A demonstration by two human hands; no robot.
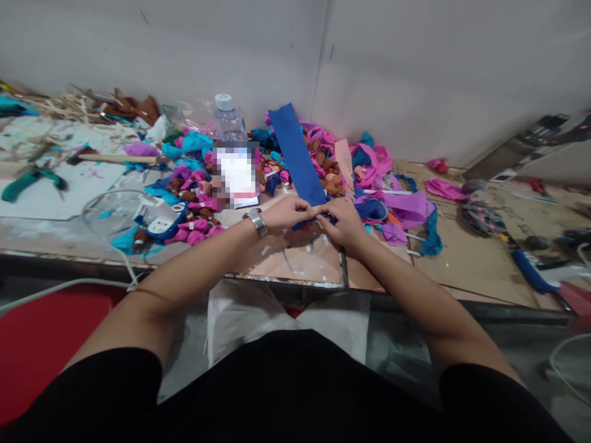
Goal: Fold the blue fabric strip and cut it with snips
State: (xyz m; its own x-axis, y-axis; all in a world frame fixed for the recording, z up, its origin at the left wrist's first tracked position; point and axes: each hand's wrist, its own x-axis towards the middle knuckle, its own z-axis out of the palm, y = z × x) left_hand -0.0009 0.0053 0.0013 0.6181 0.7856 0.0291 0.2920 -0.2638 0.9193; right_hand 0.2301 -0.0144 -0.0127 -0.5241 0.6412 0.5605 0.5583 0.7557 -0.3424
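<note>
On the tan tabletop (258, 263), left hand (292, 212) and right hand (345, 224) together pinch, likely for control, a flat blue strip (295, 151) pointing to eleven o'clock.

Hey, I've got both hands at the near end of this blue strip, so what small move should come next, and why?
I'd probably gather the blue strip slightly tighter between your left hand and right hand: they meet at its near end, where the material looks bunched, while its far part lies wide and loose.
</note>
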